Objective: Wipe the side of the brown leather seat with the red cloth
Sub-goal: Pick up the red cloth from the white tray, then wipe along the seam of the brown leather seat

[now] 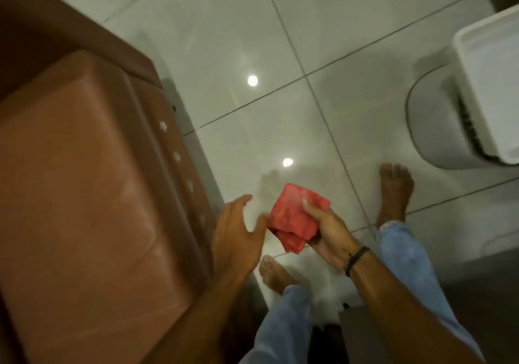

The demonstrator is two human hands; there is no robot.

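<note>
Both forearms fill the lower frame; my right hand is closed on the folded red cloth, thumb on top, held over the tiled floor just beside the seat. My left hand is spread, fingers apart and holding nothing, its thumb touching the cloth's near edge. I judge the wiping step not yet begun: the cloth is clear of the leather. The brown leather seat lies to my left, its side panel dropping steeply to the floor and carrying a row of pale studs. To do the step well, I would keep the cloth folded flat, press it with the palm against the panel, and stroke along the seam lines, going around each stud rather than catching on it. Open room is good along the seat: bare tile lies ahead. My bare feet stand close to the panel's base, and a white fixture sits well apart to the right, so I judge sweeps unobstructed
</note>
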